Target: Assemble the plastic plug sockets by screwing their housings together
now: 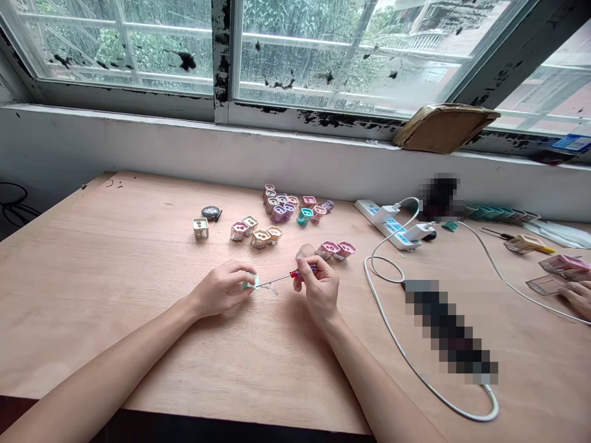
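My left hand [224,288] is closed around a small pale-green plastic piece [252,282] resting on the wooden table [138,295]. My right hand [317,284] pinches a small screwdriver with a red handle [295,274]; its thin metal shaft [274,280] points left and its tip meets the green piece. Both hands sit near the middle of the table, just in front of two pink cube-shaped parts [337,250] and a clear one [305,251].
Several small coloured cube parts [290,209] are scattered further back, with a beige one [201,228] and a dark round object [211,213] to the left. A white power strip [390,224] and white cable [392,332] lie to the right. Another person's hand [577,298] shows at the right edge.
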A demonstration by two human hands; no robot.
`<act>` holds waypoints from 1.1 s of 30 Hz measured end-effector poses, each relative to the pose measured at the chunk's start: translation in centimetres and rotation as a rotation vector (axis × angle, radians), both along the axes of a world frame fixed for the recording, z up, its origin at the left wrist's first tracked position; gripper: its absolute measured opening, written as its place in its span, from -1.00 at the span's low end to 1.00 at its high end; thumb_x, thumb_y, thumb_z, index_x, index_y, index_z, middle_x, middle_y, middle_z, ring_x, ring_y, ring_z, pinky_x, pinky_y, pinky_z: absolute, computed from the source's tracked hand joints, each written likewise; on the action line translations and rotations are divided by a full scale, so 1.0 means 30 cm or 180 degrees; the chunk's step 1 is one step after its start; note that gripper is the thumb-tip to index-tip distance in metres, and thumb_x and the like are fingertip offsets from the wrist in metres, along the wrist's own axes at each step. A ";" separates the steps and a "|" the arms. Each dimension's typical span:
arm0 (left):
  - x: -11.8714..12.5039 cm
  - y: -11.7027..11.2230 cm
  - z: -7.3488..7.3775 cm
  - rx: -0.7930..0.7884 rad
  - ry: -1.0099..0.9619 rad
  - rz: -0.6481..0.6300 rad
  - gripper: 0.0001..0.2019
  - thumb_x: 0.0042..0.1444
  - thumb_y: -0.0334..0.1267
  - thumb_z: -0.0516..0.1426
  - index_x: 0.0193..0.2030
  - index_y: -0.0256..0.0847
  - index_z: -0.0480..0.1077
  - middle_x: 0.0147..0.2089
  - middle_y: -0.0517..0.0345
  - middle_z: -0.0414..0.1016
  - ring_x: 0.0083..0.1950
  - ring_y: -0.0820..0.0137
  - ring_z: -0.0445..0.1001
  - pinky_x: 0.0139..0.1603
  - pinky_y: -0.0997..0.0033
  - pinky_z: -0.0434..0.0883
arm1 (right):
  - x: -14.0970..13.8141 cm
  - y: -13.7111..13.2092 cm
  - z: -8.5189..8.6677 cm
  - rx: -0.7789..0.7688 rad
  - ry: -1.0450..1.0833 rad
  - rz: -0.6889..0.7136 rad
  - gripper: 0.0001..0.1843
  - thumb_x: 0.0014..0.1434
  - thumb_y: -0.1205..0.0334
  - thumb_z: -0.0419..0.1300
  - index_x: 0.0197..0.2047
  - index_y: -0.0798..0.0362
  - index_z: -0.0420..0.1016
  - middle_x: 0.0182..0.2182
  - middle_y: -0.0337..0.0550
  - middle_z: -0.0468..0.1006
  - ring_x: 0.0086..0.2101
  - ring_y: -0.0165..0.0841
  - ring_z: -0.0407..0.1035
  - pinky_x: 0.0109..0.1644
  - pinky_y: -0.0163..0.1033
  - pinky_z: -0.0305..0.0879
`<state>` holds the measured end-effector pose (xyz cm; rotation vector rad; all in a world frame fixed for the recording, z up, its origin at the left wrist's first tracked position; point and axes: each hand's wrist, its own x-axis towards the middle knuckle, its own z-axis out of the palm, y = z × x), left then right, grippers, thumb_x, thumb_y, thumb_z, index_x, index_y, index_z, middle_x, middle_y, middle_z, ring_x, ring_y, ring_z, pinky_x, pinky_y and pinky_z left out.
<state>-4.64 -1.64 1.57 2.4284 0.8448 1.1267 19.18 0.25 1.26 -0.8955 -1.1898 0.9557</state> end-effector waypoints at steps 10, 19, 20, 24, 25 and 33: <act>-0.003 -0.001 0.005 -0.0305 0.0005 -0.0073 -0.91 0.24 -0.42 0.18 -0.16 -0.17 0.45 -0.02 0.04 0.56 -0.03 0.31 0.51 0.03 0.29 0.43 | -0.006 0.007 0.000 -0.0020 0.0021 0.0036 -0.55 0.14 -0.09 0.40 -0.44 0.09 0.38 -0.67 -0.34 0.36 -0.72 -0.51 0.23 -0.68 -0.43 0.13; 0.000 -0.007 0.010 -0.0471 -0.0044 -0.0043 -0.88 0.22 -0.41 0.19 -0.12 -0.17 0.41 -0.04 0.06 0.57 -0.06 0.32 0.51 -0.01 0.30 0.42 | -0.006 0.000 0.006 -0.0058 -0.0045 -0.0015 -0.55 0.15 -0.10 0.39 -0.44 0.09 0.39 -0.66 -0.34 0.36 -0.71 -0.51 0.23 -0.67 -0.42 0.14; 0.000 -0.006 0.009 -0.0495 -0.0046 -0.0040 -0.87 0.22 -0.41 0.19 -0.12 -0.17 0.40 -0.04 0.07 0.56 -0.06 0.32 0.50 -0.01 0.30 0.41 | -0.006 0.000 0.006 -0.0061 -0.0044 -0.0024 -0.55 0.15 -0.10 0.39 -0.44 0.09 0.38 -0.65 -0.33 0.37 -0.71 -0.51 0.23 -0.67 -0.41 0.13; -0.001 -0.006 0.006 -0.0541 -0.0045 -0.0015 -0.86 0.21 -0.41 0.20 -0.11 -0.17 0.39 -0.02 0.07 0.56 -0.04 0.32 0.50 0.01 0.29 0.41 | -0.007 -0.001 0.005 -0.0075 -0.0042 -0.0023 -0.53 0.13 -0.13 0.39 -0.45 0.08 0.38 -0.66 -0.33 0.36 -0.71 -0.50 0.22 -0.68 -0.40 0.13; -0.001 -0.006 0.006 -0.0551 -0.0042 -0.0009 -0.86 0.21 -0.41 0.20 -0.11 -0.16 0.39 -0.02 0.07 0.56 -0.04 0.32 0.50 0.01 0.29 0.41 | -0.007 -0.001 0.005 -0.0081 -0.0052 -0.0020 -0.53 0.13 -0.13 0.39 -0.44 0.08 0.38 -0.66 -0.33 0.36 -0.71 -0.50 0.23 -0.68 -0.40 0.13; 0.001 -0.007 0.010 -0.0601 0.0018 0.0029 -0.86 0.21 -0.40 0.18 -0.11 -0.17 0.39 -0.04 0.08 0.56 -0.05 0.31 0.50 0.00 0.29 0.42 | -0.006 -0.001 0.010 -0.0053 -0.0113 -0.0072 -0.51 0.13 -0.16 0.39 -0.46 0.07 0.37 -0.67 -0.33 0.36 -0.71 -0.50 0.22 -0.68 -0.40 0.14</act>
